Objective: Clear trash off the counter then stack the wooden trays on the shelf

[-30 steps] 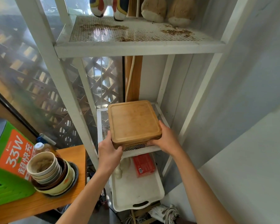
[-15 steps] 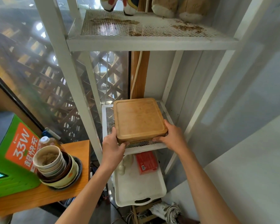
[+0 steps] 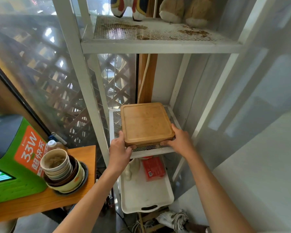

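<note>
A stack of square wooden trays (image 3: 145, 123) rests flat on the middle mesh shelf (image 3: 151, 149) of a white metal rack. My left hand (image 3: 119, 148) grips the stack's near left corner, thumb on the top edge. My right hand (image 3: 179, 138) holds the near right corner, fingers under the front edge. Only the top tray's face shows; the ones beneath appear as a thin edge.
An upper mesh shelf (image 3: 158, 46) carries plush toys. Below, a white plastic tray (image 3: 146, 197) holds a red packet (image 3: 154, 169). At left, a wooden counter (image 3: 40, 200) bears stacked bowls (image 3: 60, 172), a bottle and a green charging kiosk (image 3: 12, 158). A grey wall stands at right.
Both hands have pushed the tray stack further back onto the middle shelf, and it now lies on the mesh. My view has shifted closer and slightly down.
</note>
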